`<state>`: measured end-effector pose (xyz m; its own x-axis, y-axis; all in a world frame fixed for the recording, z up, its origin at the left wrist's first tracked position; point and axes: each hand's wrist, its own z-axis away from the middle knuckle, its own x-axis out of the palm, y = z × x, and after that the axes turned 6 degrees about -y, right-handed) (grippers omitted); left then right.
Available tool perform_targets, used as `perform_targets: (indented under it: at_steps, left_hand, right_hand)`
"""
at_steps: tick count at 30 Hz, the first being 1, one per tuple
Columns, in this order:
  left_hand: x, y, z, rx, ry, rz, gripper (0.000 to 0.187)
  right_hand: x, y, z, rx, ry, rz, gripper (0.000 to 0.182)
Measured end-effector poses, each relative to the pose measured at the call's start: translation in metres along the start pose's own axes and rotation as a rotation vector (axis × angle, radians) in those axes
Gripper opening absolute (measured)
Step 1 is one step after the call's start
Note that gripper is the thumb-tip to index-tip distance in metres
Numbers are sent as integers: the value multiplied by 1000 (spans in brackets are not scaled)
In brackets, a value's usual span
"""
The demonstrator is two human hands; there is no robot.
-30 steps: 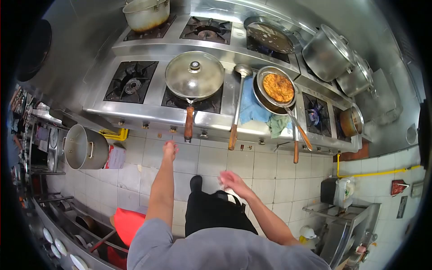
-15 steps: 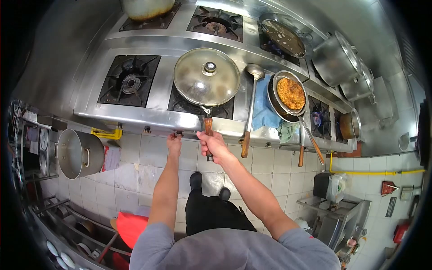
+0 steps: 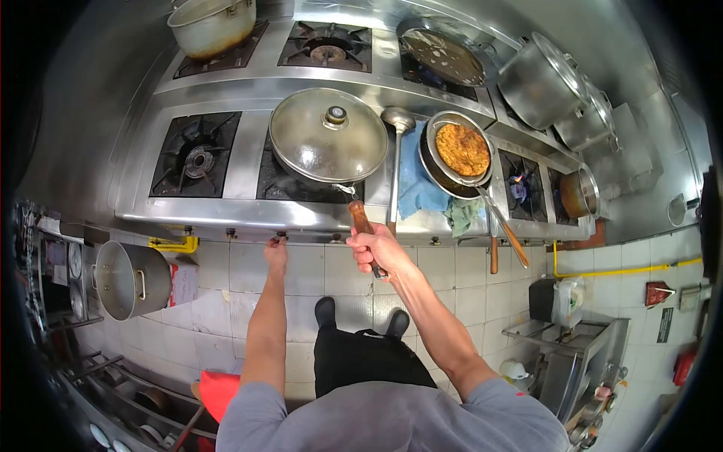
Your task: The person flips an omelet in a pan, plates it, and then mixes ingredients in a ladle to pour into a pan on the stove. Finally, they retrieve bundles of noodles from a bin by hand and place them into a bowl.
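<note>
A wok covered by a domed glass lid (image 3: 309, 143) with a round knob sits over a front burner. Its wooden handle (image 3: 359, 216) points toward me and slants right. My right hand (image 3: 374, 248) is closed around that handle near its end. Down at the stove's front panel, the fingers of my left hand (image 3: 276, 254) are pinched on a dark control knob (image 3: 281, 236). Steam or condensation hides what is under the lid. Just right of the wok lies a long ladle (image 3: 397, 119), its end passing behind my right hand.
A strainer of orange-brown food (image 3: 462, 149) rests over a pan beside a blue cloth (image 3: 414, 181). A flame burns on a right burner (image 3: 520, 188). Large pots (image 3: 542, 83) stand at back right. A deep pot (image 3: 134, 280) is at left, near a yellow pipe (image 3: 177, 245).
The wok's handle has swung to the right with my right hand, and the lidded wok looks more tilted. My left hand stays at the knob. The camera view has shifted somewhat.
</note>
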<state>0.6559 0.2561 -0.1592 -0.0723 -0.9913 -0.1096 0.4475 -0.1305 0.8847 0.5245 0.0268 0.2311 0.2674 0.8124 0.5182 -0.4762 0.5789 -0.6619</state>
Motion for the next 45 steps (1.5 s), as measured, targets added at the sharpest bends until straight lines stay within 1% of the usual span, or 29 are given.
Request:
perform_targets:
  at_steps: [3,6,7,8,10,12,14,15,16,17,18,21,22,23,25,27,29,31,33,34,38,40,41,42,44,45]
  left_hand:
    - [7,1,20,83,119,-25,38]
    - [2,-15,52,50,126,-254,44]
    - [1,-25,67,20,118,-287,45]
    - [1,-39,84,-11,110,-319,47]
    - [0,-74,130,19,111,-398,48]
    - [8,-101,186,-39,126,-569,49]
    - [15,-159,226,-88,112,-751,48]
    - [32,-157,262,-196,107,-616,46]
    - [50,-157,296,-274,117,-555,44]
    - [69,-161,317,-292,112,-578,43]
    - [85,-182,330,-301,105,-600,42]
    - [155,-179,369,-261,50,-619,37]
    - [185,-168,382,-244,-18,-552,33]
    - [214,-161,390,-164,-55,-611,30]
    - [273,-148,400,-116,-180,-604,28]
    - [328,-150,392,22,-361,-658,28]
    - [378,-145,387,107,-544,-584,26]
    - [416,-132,384,76,-721,-616,26]
    - [438,-104,394,112,-826,-617,26]
    - [440,-88,400,132,-875,-616,25]
    - [413,-47,419,147,-881,-805,28]
    - [375,-73,409,211,-858,-1006,29]
    - [352,-78,409,223,-901,-1096,29]
    - [331,-80,410,234,-943,-1185,31]
    - [293,-68,426,320,-945,-1255,30]
    - [274,-75,426,241,-922,-1300,30]
  right_hand:
    - [-16,-15,26,-39,-14,70,18]
    - [-34,-44,65,-92,-40,87,17]
    - [-42,-56,81,-107,-55,80,17]
    - [-51,-67,97,-124,-73,70,17]
    - [-76,-89,132,-152,-112,52,18]
    - [-105,-112,169,-153,-124,58,18]
    - [-144,-128,202,-177,-134,84,18]
    - [-162,-135,218,-175,-109,99,17]
    - [-177,-142,236,-184,-88,116,17]
    - [-193,-148,253,-199,-61,132,17]
    - [-212,-153,268,-224,-82,128,16]
    - [-266,-162,307,-247,-12,145,15]
    - [-283,-163,319,-256,3,147,14]
    - [-298,-165,329,-258,31,142,14]
    - [-331,-166,348,-255,85,129,14]
    - [-365,-164,359,-265,143,128,14]
    - [-402,-161,365,-271,188,115,14]
    - [-438,-154,366,-266,222,63,15]
    - [-474,-144,362,-267,248,22,15]
    - [-490,-139,360,-263,265,16,15]
    - [-536,-119,344,-279,303,-39,14]
    - [-556,-109,332,-293,316,-55,14]
    - [-565,-103,326,-296,324,-63,14]
    - [-573,-99,319,-307,327,-81,15]
    - [-583,-92,310,-309,370,-39,14]
    - [-587,-92,305,-307,388,-14,14]
